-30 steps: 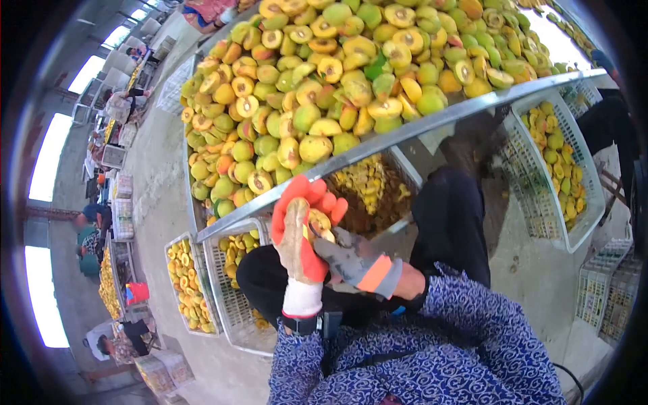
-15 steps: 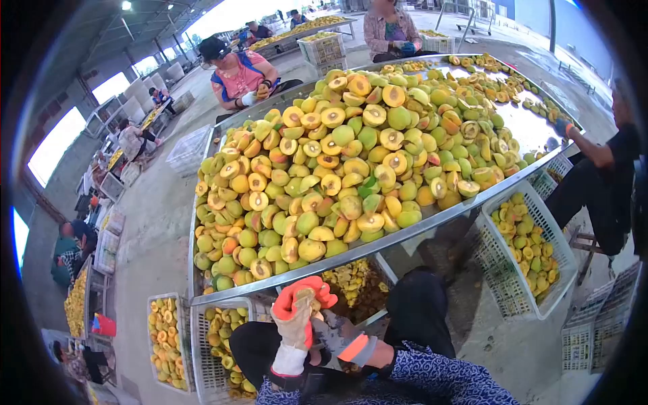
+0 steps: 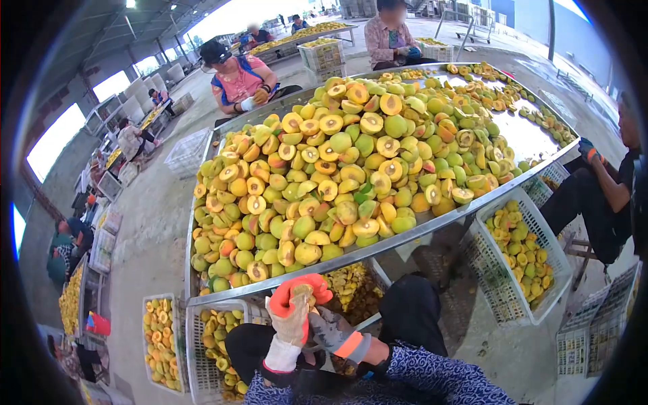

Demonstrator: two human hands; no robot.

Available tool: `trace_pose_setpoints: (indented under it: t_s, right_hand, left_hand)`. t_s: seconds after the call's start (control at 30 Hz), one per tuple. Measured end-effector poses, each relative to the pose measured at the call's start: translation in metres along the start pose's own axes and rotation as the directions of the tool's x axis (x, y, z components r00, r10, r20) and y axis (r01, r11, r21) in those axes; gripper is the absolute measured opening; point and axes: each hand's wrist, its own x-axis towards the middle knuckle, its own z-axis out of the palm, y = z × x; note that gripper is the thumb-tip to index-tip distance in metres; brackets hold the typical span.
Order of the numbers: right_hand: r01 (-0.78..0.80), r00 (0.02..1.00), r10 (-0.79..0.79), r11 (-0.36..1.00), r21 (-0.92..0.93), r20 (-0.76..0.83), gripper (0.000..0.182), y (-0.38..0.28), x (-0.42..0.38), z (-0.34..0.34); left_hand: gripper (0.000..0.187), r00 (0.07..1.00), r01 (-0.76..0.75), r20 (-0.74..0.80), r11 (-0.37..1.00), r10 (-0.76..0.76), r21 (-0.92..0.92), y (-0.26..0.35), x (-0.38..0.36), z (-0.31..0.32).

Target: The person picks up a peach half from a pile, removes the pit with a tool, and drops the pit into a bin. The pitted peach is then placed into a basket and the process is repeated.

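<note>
My left hand [image 3: 295, 312], in a white glove with orange-coated fingers, is raised in front of the table's near edge. Its fingers are curled round a small yellowish-brown piece, apparently a peach half [image 3: 304, 292]. Close against it is my right hand [image 3: 332, 329] in a grey patterned glove with an orange and grey cuff. Its fingers are bent towards the left hand and partly hidden behind it; what they grip cannot be made out. Just beyond both hands, a big heap of halved yellow peaches [image 3: 337, 172] covers the metal table [image 3: 405, 237].
Below the table edge stands a crate of yellow scraps [image 3: 351, 290]. Crates of peach halves stand at left [image 3: 162, 341], by my left knee [image 3: 219, 337] and at right [image 3: 520, 253]. Co-workers sit across the table [image 3: 243, 81], [image 3: 391, 37] and at right [image 3: 607, 182].
Both my hands stay together, with the left fingers slightly shifted around the piece. The co-worker at right has drawn a hand back from the table. The view has shifted a little.
</note>
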Motion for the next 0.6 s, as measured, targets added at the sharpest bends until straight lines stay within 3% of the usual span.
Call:
trace_pose_setpoints:
  t_s: [0.1, 0.2, 0.23, 0.33, 0.37, 0.43, 0.47, 0.5, 0.57, 0.6]
  right_hand:
    - [-0.12, 0.991, 0.126, 0.982, 0.143, -0.035, 0.027, -0.009, 0.005, -0.003]
    - [-0.212, 0.976, 0.208, 0.869, 0.448, 0.059, 0.031, -0.03, 0.001, -0.013]
    - [-0.139, 0.989, 0.143, 0.889, 0.436, 0.023, 0.036, -0.025, 0.001, -0.014]
    - [-0.207, 0.977, 0.19, 0.764, 0.611, 0.094, 0.037, -0.032, 0.004, -0.017]
    - [-0.204, 0.978, 0.195, 0.827, 0.523, 0.072, 0.037, -0.034, 0.007, -0.018]
    - [-0.201, 0.979, 0.203, 0.921, 0.334, 0.03, 0.036, -0.035, 0.011, -0.018]
    - [-0.074, 0.996, 0.082, 0.977, 0.201, -0.029, 0.035, -0.025, 0.013, -0.017]
    - [0.05, 0.997, -0.046, 0.997, 0.058, -0.066, 0.033, -0.017, 0.015, -0.016]
    - [0.061, 0.996, -0.053, 0.991, 0.119, -0.069, 0.03, -0.003, 0.014, -0.014]
    - [-0.054, 0.997, 0.066, 0.947, 0.318, -0.029, 0.029, -0.012, 0.014, -0.017]
  left_hand:
    - [0.041, 0.998, 0.008, 0.052, 0.982, -0.018, 0.187, 0.002, 0.007, -0.002]
    - [0.041, 0.996, 0.027, 0.08, 0.985, -0.041, 0.172, 0.001, 0.008, 0.0]
    - [0.042, 0.992, -0.018, 0.124, 0.971, -0.012, 0.238, 0.002, 0.012, 0.0]
    - [0.038, 0.978, -0.057, 0.208, 0.976, 0.012, 0.211, 0.006, 0.019, -0.003]
    - [0.041, 0.999, 0.03, 0.042, 0.995, -0.034, 0.097, 0.006, 0.016, 0.004]
    - [0.038, 0.996, 0.082, -0.039, 0.995, -0.085, -0.061, 0.004, 0.019, 0.012]
    - [0.037, 0.991, 0.104, -0.074, 0.985, -0.115, -0.141, 0.003, 0.021, 0.015]
    - [0.048, 0.99, 0.107, -0.091, 0.993, -0.111, -0.045, 0.0, 0.023, 0.016]
    - [0.046, 0.988, 0.105, -0.112, 0.993, -0.111, -0.06, -0.005, 0.023, 0.017]
    - [0.045, 0.986, 0.102, -0.125, 0.993, -0.11, -0.066, -0.006, 0.023, 0.016]
